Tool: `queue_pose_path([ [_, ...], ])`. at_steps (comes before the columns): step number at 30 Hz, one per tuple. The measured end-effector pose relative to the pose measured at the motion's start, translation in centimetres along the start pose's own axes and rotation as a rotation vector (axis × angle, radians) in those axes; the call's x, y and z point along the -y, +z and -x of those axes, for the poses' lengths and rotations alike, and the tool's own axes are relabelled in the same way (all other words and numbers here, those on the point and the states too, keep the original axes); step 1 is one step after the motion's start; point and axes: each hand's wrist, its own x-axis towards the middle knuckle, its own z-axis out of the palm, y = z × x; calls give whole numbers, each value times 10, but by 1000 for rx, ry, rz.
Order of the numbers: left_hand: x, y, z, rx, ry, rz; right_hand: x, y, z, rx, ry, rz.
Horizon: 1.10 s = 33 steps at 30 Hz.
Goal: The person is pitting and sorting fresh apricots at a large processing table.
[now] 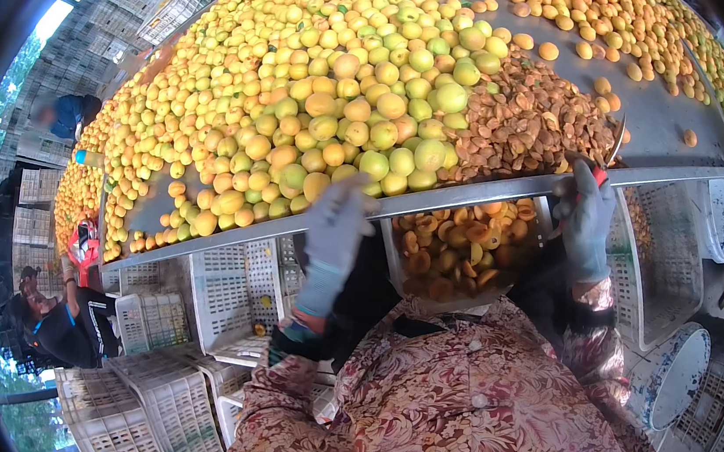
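My left hand (340, 224), in a pale glove and blurred, is over the metal edge of the table, close to the whole apricots (340, 118); whether its fingers hold anything cannot be told. On the right, my gloved right hand (583, 213) grips a knife with a red handle (599, 176) at the table's rim. Its curved blade points up beside a heap of brown apricot pits (525, 121). Below the rim, between my arms, a crate (396, 249) holds halved apricots (466, 240).
A raised metal rim (464, 194) runs along the table. White plastic crates (229, 291) stand below at left, another crate (666, 258) at right near a round stool (677, 372). More apricots (608, 20) lie at the far right. A person (70, 324) is at the far left.
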Motion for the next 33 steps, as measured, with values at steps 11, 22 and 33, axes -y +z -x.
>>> queue_pose_path([
  [11,29,-143,-108,-113,375,-982,-4,1,25,16,59,36],
  [22,27,-140,-104,60,353,-206,0,15,38,149,95,41],
  [33,-28,28,-8,531,120,1163,50,57,92,802,459,251],
])
